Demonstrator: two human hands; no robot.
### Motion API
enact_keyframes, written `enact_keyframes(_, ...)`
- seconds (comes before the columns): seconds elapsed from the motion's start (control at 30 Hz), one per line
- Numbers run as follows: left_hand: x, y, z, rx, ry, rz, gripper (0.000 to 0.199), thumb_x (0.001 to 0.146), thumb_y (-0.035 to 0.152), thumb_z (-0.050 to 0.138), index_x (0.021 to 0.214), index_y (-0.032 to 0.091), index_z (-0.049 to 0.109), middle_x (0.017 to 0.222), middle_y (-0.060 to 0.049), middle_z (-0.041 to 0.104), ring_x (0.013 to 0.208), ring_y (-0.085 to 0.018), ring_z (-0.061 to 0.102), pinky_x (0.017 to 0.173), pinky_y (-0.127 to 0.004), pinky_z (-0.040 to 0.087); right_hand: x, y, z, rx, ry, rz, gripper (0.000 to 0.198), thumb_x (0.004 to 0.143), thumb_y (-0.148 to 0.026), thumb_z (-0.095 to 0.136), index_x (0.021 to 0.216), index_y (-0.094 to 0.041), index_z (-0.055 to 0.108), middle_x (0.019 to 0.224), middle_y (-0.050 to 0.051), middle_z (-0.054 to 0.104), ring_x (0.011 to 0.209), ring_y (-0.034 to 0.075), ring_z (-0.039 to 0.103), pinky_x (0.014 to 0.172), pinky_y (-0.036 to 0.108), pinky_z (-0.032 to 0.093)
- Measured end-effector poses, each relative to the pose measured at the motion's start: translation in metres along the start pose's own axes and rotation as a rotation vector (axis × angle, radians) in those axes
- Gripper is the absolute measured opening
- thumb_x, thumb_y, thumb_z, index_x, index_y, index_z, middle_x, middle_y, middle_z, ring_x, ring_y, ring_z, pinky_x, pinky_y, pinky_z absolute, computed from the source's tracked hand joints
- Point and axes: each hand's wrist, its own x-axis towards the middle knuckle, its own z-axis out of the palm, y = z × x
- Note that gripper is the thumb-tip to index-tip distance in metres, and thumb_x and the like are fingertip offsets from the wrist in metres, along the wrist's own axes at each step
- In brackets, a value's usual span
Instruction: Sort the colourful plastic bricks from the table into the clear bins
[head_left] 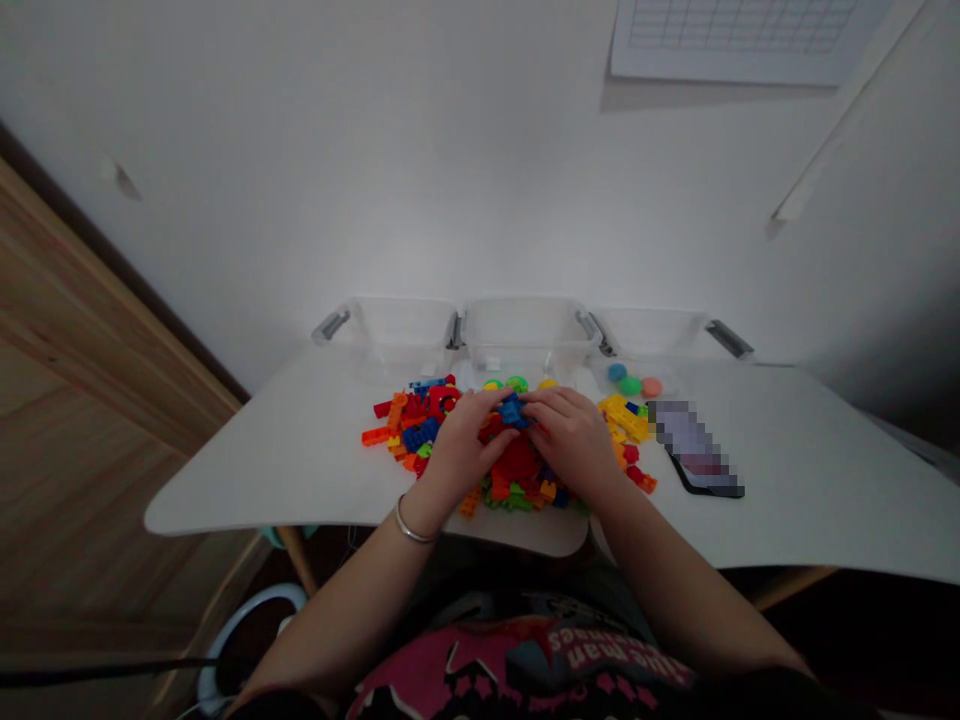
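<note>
Between the fingertips of both hands is a blue toy building brick [513, 411], held just over a heap of toy bricks. My left hand [471, 436] is closed on its left side, thumb toward me; a silver bangle sits on that wrist. From the other side my right hand [568, 432] grips the same brick with bent fingers. Beneath them spreads the heap of bricks [519, 462] in red, orange, yellow, green and blue. Orange and red bricks [397, 410] lie left of my left hand, and yellow bricks [626, 420] lie right of my right hand.
Three clear plastic bins, left [405, 325], middle [529, 325] and right [652, 330], stand against the wall. Blue, green and orange discs [631, 385] lie before the right one. A phone [694, 450] rests on the white table [262, 450]. A wooden panel [105, 300] is at left.
</note>
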Motion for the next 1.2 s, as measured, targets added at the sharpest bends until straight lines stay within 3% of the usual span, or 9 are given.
enact_keyframes(0.13,0.002,0.000,0.005,-0.048,0.012,-0.033,0.049,0.084,0.027,0.066,0.130,0.027,0.052,0.126,-0.008,0.064,0.117,-0.024,0.061,0.103,-0.044,0.050,-0.001,-0.001,0.002,-0.007,0.019,0.000,0.018,0.089,-0.016,0.057,0.094,-0.026,0.071,0.110,0.004,0.074,0.099,0.024,0.065,0.092,0.043,0.052)
enact_keyframes(0.33,0.012,-0.012,0.000,-0.169,0.084,-0.116,0.045,0.078,0.028,0.069,0.119,0.024,0.051,0.114,-0.006,0.063,0.101,-0.020,0.066,0.092,-0.038,0.056,-0.008,0.009,-0.011,0.040,0.100,0.033,0.018,0.090,-0.020,0.056,0.100,-0.026,0.070,0.114,0.004,0.073,0.104,0.023,0.065,0.097,0.043,0.049)
enact_keyframes(0.43,0.026,-0.032,-0.019,-0.145,0.268,-0.181,0.046,0.082,0.031,0.065,0.122,0.025,0.043,0.116,-0.007,0.059,0.101,-0.018,0.064,0.087,-0.034,0.056,-0.025,0.028,-0.020,0.009,0.206,0.149,0.020,0.089,-0.023,0.055,0.103,-0.026,0.068,0.115,0.007,0.072,0.106,0.025,0.064,0.096,0.045,0.048)
enact_keyframes(0.6,0.059,-0.076,-0.058,0.013,0.685,-0.288,0.053,0.086,0.033,0.063,0.126,0.026,0.031,0.121,-0.009,0.051,0.108,-0.018,0.061,0.089,-0.031,0.054,-0.066,0.064,-0.018,-0.036,0.309,0.329,0.022,0.090,-0.026,0.051,0.107,-0.024,0.065,0.112,0.010,0.071,0.107,0.027,0.063,0.097,0.051,0.046)
enact_keyframes(0.67,0.072,-0.092,-0.067,0.037,0.743,-0.305,0.054,0.084,0.033,0.065,0.126,0.025,0.030,0.125,-0.011,0.049,0.110,-0.020,0.060,0.090,-0.033,0.053,-0.080,0.073,-0.012,-0.043,0.341,0.368,0.022,0.090,-0.027,0.051,0.108,-0.025,0.065,0.113,0.010,0.070,0.109,0.028,0.062,0.098,0.053,0.045)
enact_keyframes(0.77,0.089,-0.110,-0.075,0.093,0.684,-0.342,0.053,0.079,0.028,0.068,0.122,0.022,0.036,0.122,-0.012,0.052,0.108,-0.020,0.061,0.092,-0.036,0.053,-0.093,0.082,-0.003,-0.029,0.355,0.403,0.023,0.091,-0.029,0.049,0.108,-0.026,0.064,0.113,0.010,0.069,0.110,0.028,0.061,0.098,0.054,0.045)
enact_keyframes(0.9,0.108,-0.120,-0.078,0.226,0.479,-0.489,0.049,0.073,0.028,0.071,0.115,0.022,0.046,0.109,-0.008,0.062,0.092,-0.019,0.065,0.089,-0.039,0.053,-0.099,0.087,0.002,0.044,0.360,0.427,0.023,0.092,-0.031,0.048,0.108,-0.026,0.064,0.114,0.009,0.068,0.112,0.028,0.061,0.099,0.054,0.046)
enact_keyframes(1.07,0.124,-0.120,-0.078,0.521,0.164,-0.741,0.048,0.069,0.045,0.072,0.109,0.025,0.055,0.100,-0.007,0.070,0.101,-0.031,0.065,0.099,-0.055,0.042,-0.103,0.086,0.000,0.191,0.373,0.432,0.024,0.092,-0.032,0.046,0.106,-0.027,0.065,0.115,0.009,0.068,0.115,0.029,0.060,0.101,0.054,0.045)
enact_keyframes(1.2,0.130,-0.118,-0.074,0.645,0.042,-0.809,0.047,0.064,0.050,0.072,0.102,0.025,0.062,0.099,-0.012,0.073,0.108,-0.040,0.063,0.100,-0.062,0.033,-0.105,0.087,0.000,0.243,0.360,0.412,0.024,0.089,-0.034,0.050,0.106,-0.027,0.065,0.116,0.009,0.068,0.115,0.030,0.060,0.101,0.053,0.045)
